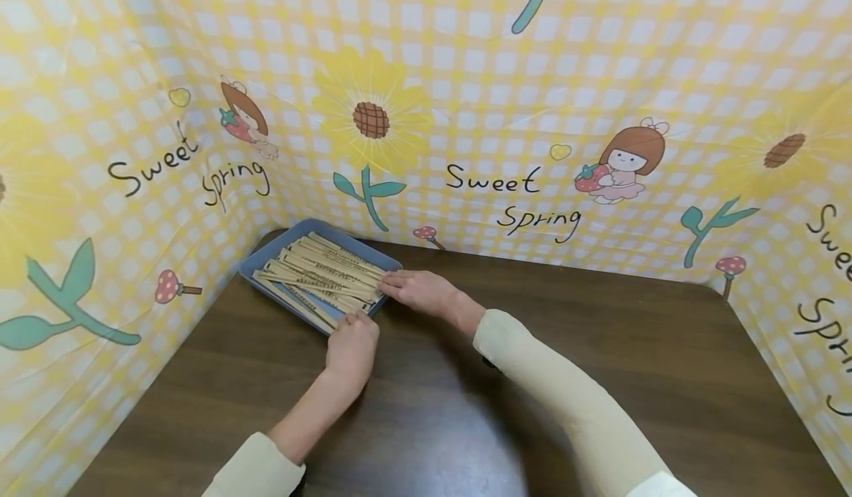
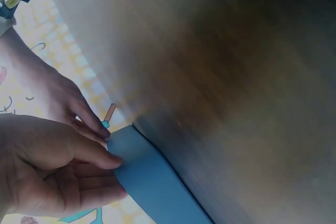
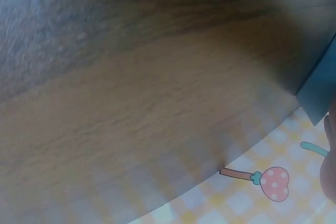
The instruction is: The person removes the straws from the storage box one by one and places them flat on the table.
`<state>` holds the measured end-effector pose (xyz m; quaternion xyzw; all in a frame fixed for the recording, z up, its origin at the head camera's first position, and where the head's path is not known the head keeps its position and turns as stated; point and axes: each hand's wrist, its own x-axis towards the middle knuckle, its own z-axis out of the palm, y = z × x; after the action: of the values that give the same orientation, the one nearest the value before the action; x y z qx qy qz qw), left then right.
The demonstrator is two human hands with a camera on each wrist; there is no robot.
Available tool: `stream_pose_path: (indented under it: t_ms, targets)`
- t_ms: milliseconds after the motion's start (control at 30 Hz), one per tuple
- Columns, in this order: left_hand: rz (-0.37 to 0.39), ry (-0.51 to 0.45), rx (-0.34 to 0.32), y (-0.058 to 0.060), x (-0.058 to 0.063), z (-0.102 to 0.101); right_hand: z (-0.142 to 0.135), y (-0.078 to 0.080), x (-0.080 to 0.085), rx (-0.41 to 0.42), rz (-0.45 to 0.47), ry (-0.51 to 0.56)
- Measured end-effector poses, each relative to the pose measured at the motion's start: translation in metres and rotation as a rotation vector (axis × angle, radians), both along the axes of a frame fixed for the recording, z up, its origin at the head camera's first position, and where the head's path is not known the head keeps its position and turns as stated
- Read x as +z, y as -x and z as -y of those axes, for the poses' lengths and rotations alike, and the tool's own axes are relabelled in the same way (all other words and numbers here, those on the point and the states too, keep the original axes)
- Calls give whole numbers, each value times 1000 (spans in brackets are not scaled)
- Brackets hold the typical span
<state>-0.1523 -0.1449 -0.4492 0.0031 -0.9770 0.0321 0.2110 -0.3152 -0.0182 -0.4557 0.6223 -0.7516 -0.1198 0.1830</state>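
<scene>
Two hands on the blue tray (image 2: 157,184), one at each corner of its near-right side!
Inside the tray, slim tan strips (image 1: 319,271) with dark print lie loosely fanned; it looks light, stiff and smooth, and tilting could set those strips sliding, so the firm rim is the place to hold. At the tray's near corner, the left hand (image 1: 353,345) pinches the wall between thumb and fingers; at its right corner, the right hand (image 1: 422,292) pinches the rim. Wooden table (image 1: 426,423) under the tray, checked cloth (image 1: 492,208) behind!
</scene>
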Motion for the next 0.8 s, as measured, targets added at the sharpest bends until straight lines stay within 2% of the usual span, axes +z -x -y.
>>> stream_pose_path:
  t_ms: [267, 433, 600, 800]
  targets:
    - [29, 8, -29, 3, -1, 1, -5, 4, -4, 8, 50, 37]
    - [21, 23, -32, 3, 0, -2, -8, 4, -3, 17, 66, 68]
    - [13, 17, -42, 2, 0, -5, -15, 1, -4, 23, 58, 104]
    - [61, 25, -72, -2, 2, -11, -28, -6, -7, 22, 59, 138]
